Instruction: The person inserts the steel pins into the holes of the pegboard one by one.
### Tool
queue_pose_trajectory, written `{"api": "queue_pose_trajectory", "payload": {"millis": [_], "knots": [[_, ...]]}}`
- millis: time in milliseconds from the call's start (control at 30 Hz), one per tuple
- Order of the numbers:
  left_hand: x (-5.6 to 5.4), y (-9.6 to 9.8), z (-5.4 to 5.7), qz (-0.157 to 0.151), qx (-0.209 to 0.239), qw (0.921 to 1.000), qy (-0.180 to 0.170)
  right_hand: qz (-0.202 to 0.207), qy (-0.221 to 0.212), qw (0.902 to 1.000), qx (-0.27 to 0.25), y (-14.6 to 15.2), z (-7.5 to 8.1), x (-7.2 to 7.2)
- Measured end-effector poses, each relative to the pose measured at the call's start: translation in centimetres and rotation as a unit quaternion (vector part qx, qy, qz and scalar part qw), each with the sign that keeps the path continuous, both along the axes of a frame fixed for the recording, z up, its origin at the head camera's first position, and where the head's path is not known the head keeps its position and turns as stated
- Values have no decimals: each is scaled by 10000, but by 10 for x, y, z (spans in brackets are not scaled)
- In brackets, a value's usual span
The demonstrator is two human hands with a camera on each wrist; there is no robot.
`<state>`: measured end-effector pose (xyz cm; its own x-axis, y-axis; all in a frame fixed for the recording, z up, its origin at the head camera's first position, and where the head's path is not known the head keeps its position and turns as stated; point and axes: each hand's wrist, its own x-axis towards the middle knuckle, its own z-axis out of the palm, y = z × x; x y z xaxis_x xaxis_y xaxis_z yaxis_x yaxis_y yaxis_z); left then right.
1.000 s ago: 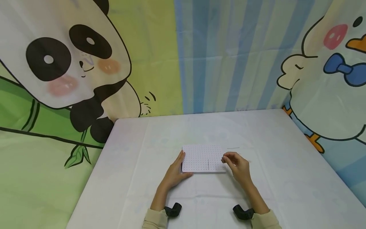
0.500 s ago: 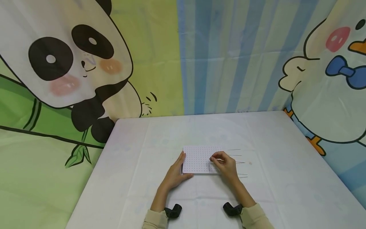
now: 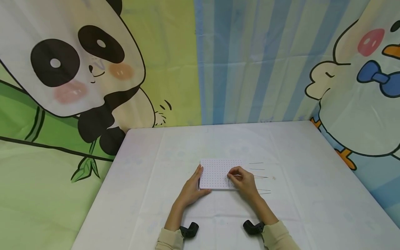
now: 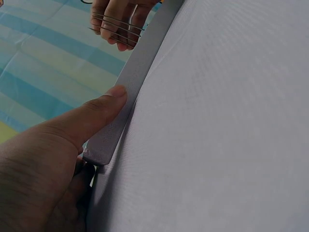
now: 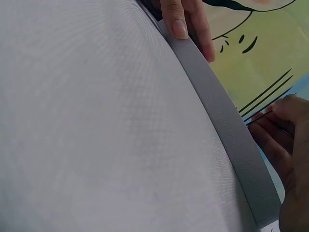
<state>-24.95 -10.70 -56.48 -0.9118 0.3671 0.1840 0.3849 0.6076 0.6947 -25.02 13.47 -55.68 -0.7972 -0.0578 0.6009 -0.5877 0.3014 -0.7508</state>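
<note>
A white board with a grid of small holes (image 3: 212, 175) lies on the table. My left hand (image 3: 188, 190) rests against its left corner, thumb along the front edge and straight fingers along the left side. Above the board's right part, my right hand (image 3: 244, 182) pinches a thin dark rod (image 5: 260, 118) between thumb and fingertips, low down near the board. Several other thin rods (image 5: 266, 91) stand upright beside it in a row, leaning slightly in the right wrist view. In the head view my right fingers hide most of this row.
Several more thin rods (image 3: 257, 169) lie on the white tablecloth (image 3: 175, 149) right of the board, partly behind my right hand. A small brownish speck (image 3: 274, 178) sits further right. Printed curtains (image 3: 237, 62) hang behind the table.
My right hand has moved left from beside the board's right edge to over the standing rods, then slightly lower. The left hand and board stay in place.
</note>
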Motion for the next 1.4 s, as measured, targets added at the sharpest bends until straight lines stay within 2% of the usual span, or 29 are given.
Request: {"api": "queue_pose_trajectory", "payload": {"millis": [233,433,667,867,967,1167,1400], "knots": [[-3,0,3,49,24,10000,78,-88,307,9986,428,1,1,-4],[4,0,0,25,34,10000,-22,-150,476,9948,883,4,-6,-1],[6,-1,-2,33,25,10000,43,57,345,9980,531,5,-12,1],[4,0,-1,30,34,10000,68,140,-460,9988,129,8,-5,5],[4,1,0,13,27,10000,92,84,-662,9978,22,12,-3,6],[5,0,2,-38,64,9998,187,-38,-502,9987,-41,20,4,8],[3,0,2,-41,5,9999,141,89,-243,9996,-136,36,15,19]]}}
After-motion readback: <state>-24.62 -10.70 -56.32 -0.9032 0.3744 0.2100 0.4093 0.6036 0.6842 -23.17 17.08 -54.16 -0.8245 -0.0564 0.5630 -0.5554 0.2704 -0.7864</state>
